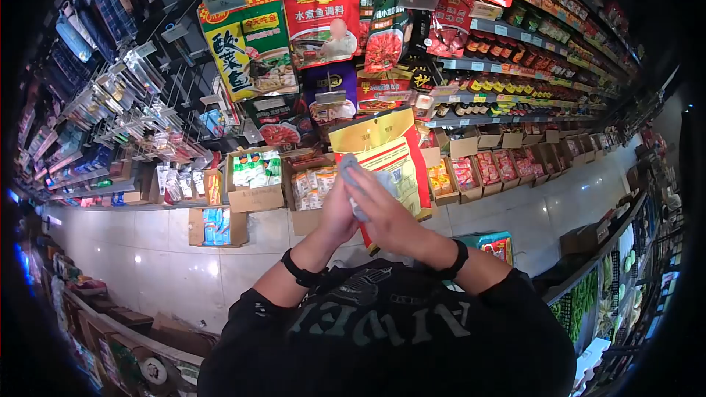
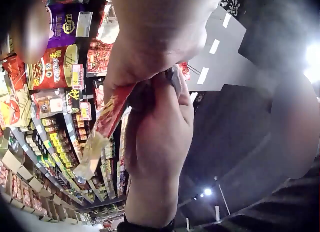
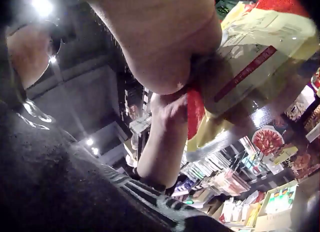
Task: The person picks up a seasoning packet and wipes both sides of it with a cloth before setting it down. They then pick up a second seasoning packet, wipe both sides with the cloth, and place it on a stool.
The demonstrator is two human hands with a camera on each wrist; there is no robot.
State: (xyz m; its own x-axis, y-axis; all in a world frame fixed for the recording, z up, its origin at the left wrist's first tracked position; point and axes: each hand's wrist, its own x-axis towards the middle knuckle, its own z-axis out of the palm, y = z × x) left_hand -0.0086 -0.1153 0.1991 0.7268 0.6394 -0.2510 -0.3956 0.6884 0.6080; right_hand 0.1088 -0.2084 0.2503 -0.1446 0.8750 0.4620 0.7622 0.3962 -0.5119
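In the head view, a yellow and red food packet (image 1: 390, 148) stands tilted in front of my chest, its printed panel facing me. My left hand (image 1: 335, 213) grips the packet by its left edge. Against the same edge, my right hand (image 1: 393, 222) holds a bunched grey cloth (image 1: 349, 169), and the two hands meet there. The left wrist view shows the packet's narrow side (image 2: 102, 129) coming out from under the left hand, with grey cloth (image 2: 142, 94) among the fingers. Much of the fingers is hidden. The packet's panel (image 3: 245, 71) fills the upper right wrist view.
Large hanging seasoning packets (image 1: 323, 18) face me. Shelves of jars and packets (image 1: 515, 51) run off to the right, and metal hooks (image 1: 140, 103) to the left. Open cardboard boxes (image 1: 255, 198) line the floor. Vegetables (image 1: 577, 305) lie behind on the right.
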